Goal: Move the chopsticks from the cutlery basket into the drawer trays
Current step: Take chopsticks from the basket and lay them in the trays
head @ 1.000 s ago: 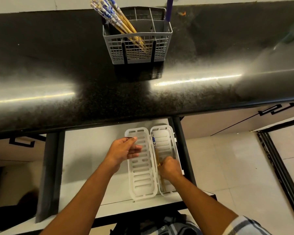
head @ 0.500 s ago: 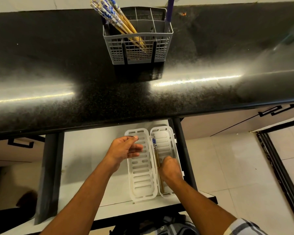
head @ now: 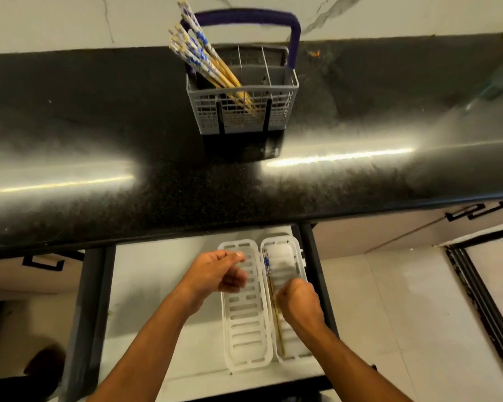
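A grey cutlery basket (head: 242, 107) stood far on the black worktop (head: 99, 134), a bundle of chopsticks (head: 204, 60) leaning in its left compartment; near, two white trays (head: 246, 320) lay side by side in the open drawer (head: 163, 285); one pair of chopsticks (head: 270, 281) lay in the right tray; the right hand (head: 299, 303) hovered over it, grip curled, contents unclear; the left hand (head: 215, 274) hung above the left tray, grip loosely curled, empty.
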Motion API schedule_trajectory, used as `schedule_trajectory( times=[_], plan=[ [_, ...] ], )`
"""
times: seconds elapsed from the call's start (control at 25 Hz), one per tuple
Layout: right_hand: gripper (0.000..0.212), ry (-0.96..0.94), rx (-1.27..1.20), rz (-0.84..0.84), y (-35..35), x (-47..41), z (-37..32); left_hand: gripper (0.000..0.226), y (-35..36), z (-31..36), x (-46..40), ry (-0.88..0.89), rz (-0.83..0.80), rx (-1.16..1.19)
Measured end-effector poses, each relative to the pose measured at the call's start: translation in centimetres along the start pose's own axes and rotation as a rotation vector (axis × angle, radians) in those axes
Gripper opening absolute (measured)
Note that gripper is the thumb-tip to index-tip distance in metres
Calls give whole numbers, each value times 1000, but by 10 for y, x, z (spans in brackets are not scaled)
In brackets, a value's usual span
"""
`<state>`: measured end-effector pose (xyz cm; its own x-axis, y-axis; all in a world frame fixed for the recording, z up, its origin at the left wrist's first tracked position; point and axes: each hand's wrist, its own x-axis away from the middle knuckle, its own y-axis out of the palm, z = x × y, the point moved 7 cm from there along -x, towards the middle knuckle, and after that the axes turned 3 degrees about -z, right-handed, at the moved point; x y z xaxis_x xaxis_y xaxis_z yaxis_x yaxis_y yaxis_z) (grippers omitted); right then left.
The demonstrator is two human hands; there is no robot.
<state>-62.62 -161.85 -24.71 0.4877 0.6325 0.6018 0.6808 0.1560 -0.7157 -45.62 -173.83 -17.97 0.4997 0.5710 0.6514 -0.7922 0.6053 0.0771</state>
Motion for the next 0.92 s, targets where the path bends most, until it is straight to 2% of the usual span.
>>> schedule_trajectory(
  times=[0.12,0.32,0.52,0.68,0.92],
  plan=[
    [18,-140,-96,70,-69,9,-40,24,-8,51,12,132,-7,-78],
    [12,-489,-248,325,-207,37,-156,16,-47,187,25,424,196,60],
    [11,-767,-244,487,-269,26,-270,15,-77,276,25,562,361,49],
    [19,-761,-84,435,-282,1,-339,18,-99,307,21,590,502,50],
    [21,-744,54,418,-269,-24,-360,15,-116,307,16,550,541,-12]
  ],
)
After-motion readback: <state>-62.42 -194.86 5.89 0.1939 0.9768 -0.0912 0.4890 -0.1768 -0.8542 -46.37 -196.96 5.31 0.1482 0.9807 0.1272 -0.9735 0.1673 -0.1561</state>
